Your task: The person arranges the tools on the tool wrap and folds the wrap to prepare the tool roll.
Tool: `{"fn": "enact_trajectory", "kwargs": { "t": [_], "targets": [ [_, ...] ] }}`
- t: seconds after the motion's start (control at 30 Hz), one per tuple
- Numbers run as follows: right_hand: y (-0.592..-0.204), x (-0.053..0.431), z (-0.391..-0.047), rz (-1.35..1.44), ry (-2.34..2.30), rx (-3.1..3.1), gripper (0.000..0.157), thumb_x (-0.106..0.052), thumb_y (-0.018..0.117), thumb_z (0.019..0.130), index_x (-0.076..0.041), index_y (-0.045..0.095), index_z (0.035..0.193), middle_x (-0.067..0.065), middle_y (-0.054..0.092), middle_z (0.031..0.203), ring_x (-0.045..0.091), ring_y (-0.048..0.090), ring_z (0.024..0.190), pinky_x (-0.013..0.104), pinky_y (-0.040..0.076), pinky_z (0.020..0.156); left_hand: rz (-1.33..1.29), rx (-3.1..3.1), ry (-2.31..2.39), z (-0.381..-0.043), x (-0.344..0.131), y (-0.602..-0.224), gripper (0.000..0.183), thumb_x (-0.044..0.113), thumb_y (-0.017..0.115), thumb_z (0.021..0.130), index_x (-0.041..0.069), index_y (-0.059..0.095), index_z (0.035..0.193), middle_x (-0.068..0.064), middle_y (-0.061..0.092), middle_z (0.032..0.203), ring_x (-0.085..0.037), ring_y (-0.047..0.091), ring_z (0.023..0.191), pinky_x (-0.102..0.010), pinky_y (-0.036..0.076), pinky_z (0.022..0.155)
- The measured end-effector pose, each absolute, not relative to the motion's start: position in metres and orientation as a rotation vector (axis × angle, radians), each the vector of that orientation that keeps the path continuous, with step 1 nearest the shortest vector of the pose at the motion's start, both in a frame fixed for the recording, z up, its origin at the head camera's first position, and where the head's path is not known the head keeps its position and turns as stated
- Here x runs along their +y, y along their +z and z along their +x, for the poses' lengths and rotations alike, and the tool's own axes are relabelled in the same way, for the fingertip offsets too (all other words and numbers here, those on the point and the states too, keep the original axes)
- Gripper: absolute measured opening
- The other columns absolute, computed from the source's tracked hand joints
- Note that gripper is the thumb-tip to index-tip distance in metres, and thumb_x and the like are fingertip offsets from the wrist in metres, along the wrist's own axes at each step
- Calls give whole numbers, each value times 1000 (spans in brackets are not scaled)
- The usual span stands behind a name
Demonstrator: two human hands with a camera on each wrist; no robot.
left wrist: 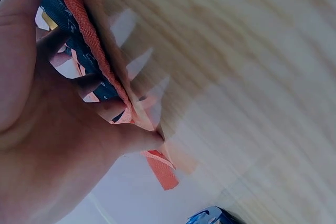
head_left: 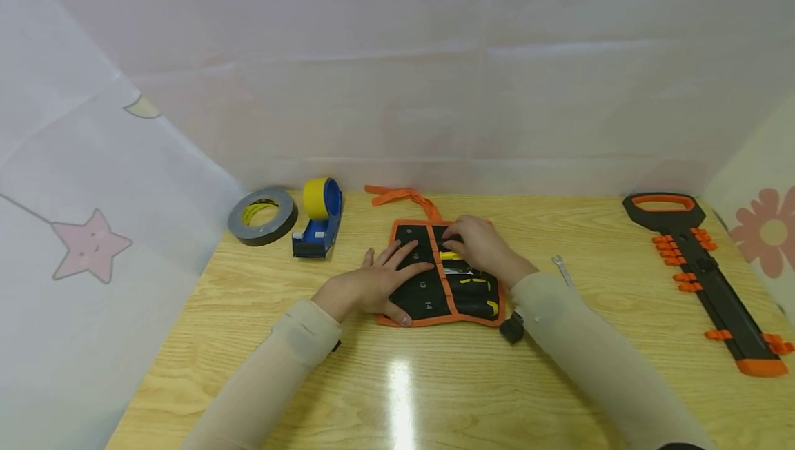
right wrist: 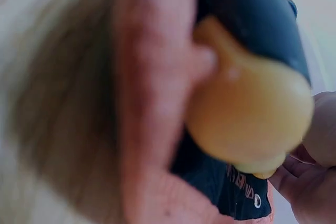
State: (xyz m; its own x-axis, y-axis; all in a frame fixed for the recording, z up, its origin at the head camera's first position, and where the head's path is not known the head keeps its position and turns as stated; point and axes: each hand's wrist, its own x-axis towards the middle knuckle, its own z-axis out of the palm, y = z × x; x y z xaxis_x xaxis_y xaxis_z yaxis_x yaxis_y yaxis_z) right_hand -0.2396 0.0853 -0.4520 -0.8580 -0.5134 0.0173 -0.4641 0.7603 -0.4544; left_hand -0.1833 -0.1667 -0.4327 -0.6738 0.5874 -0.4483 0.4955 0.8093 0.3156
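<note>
Duct tape roll lies in the table's far left corner, seen only by the head camera. Just beside it, near the far edge, the blue tape dispenser carries a yellow tape roll. Left hand: fingers spread, gripping nothing, resting on the left part of the black, orange-trimmed tool pouch. The pouch lies flat at mid-table, its orange tie toward the far edge. Pocket numbers 10, 13 and 14 read in the head view. Pockets on its right hold black-and-yellow tools; the right wrist view alone shows one rounded yellow handle end closely. Right hand: bent fingers over the pouch; whether they grip cannot be told. Rightward, a wrench; along the right edge, a black bar with orange clips.
</note>
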Motion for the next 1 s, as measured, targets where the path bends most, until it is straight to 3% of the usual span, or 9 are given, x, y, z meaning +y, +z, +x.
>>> {"fn": "enact_trajectory", "kwargs": {
  "t": [1.0],
  "targets": [
    [-457,96,-241,-722,-747,2783,26,-18,65,110,-4,77,128,14,73,121,32,70,111,51,58,100,778,2444,180,-185,-162,-432,108,57,84,88,42,19,173,-3,-14,183,-40,-9,170,-80,7,128]
  ]
}}
